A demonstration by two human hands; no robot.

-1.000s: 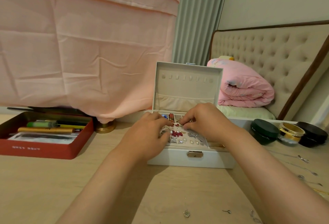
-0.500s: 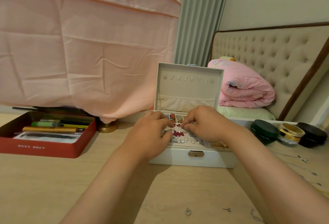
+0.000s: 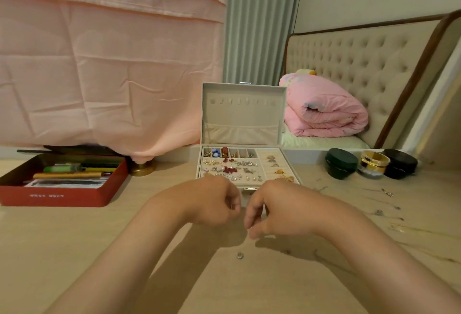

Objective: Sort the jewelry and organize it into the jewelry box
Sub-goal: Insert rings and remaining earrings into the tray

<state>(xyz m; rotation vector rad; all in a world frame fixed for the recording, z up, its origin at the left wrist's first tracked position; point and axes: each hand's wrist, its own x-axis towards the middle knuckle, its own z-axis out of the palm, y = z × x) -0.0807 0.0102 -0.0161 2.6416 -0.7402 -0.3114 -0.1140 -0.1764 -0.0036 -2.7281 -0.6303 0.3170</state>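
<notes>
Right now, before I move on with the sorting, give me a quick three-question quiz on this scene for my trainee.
1. True or false: the jewelry box is closed.
2. How many jars stand to the right of the box?
3. The loose silver piece lies: A in the box; B on the table, nearer the person than the left hand and right hand; C in a jar.
Key: 1 false; 2 three; 3 B.
</notes>
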